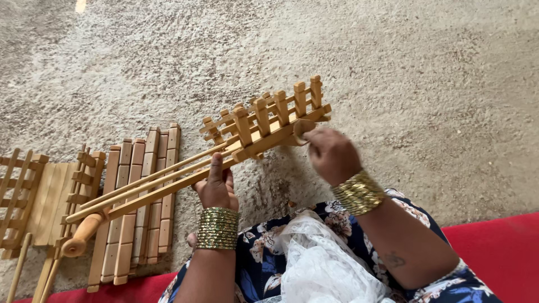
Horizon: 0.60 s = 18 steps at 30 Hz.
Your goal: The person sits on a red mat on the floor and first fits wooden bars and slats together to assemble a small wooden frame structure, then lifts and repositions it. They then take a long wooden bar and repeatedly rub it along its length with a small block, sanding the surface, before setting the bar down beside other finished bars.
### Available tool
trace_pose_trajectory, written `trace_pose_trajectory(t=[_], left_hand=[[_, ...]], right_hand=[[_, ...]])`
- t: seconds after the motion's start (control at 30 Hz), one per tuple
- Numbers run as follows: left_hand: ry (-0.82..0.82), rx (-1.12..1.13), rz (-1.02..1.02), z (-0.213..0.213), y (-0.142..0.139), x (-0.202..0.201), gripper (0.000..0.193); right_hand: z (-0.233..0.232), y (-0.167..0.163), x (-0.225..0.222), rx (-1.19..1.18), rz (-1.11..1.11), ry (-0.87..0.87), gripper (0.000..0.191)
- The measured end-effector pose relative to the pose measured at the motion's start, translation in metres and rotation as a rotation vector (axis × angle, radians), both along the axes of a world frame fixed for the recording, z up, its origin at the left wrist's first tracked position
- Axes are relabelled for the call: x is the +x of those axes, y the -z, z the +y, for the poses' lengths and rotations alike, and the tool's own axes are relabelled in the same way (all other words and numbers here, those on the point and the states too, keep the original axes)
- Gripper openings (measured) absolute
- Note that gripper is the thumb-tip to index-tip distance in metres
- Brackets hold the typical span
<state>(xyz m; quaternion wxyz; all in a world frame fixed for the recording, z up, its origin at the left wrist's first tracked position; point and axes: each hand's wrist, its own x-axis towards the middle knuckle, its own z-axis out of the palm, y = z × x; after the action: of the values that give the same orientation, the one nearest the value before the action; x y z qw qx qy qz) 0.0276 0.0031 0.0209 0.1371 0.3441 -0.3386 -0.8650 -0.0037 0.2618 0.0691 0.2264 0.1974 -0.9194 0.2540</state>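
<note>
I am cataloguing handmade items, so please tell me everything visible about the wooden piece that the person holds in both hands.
The wooden piece looks like pale, unpainted wood: a fence-like frame of short upright slats on crossbars, joined to long thin rods that run down-left to a rounded handle. It is held tilted above the sandy ground. The left hand supports the rods from below; the right hand grips the frame's right end.

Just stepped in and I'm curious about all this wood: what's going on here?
A seated person holds a pale wooden slatted frame with long rods up over the sandy ground. The left hand grips its rods from below; the right hand presses at the frame's end. More slatted wooden panels lie flat to the left, beside a red mat.
</note>
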Motion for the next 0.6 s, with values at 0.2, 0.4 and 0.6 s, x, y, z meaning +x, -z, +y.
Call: trace_pose_trajectory(t=[0.2,0.4,0.6], left_hand=[[0.016,-0.02,0.017,-0.004,0.004,-0.002,0.091],[-0.011,0.006,0.009,-0.008,0.011,-0.005,0.086],[-0.025,0.024,0.033,-0.012,0.014,-0.006,0.081]], right_hand=[[-0.007,-0.011,0.004,0.216,-0.561,0.062,0.022],[0.032,-0.03,-0.018,-0.056,-0.64,0.367,0.02],[0.046,-0.001,-0.038,0.059,-0.457,0.261,0.035]])
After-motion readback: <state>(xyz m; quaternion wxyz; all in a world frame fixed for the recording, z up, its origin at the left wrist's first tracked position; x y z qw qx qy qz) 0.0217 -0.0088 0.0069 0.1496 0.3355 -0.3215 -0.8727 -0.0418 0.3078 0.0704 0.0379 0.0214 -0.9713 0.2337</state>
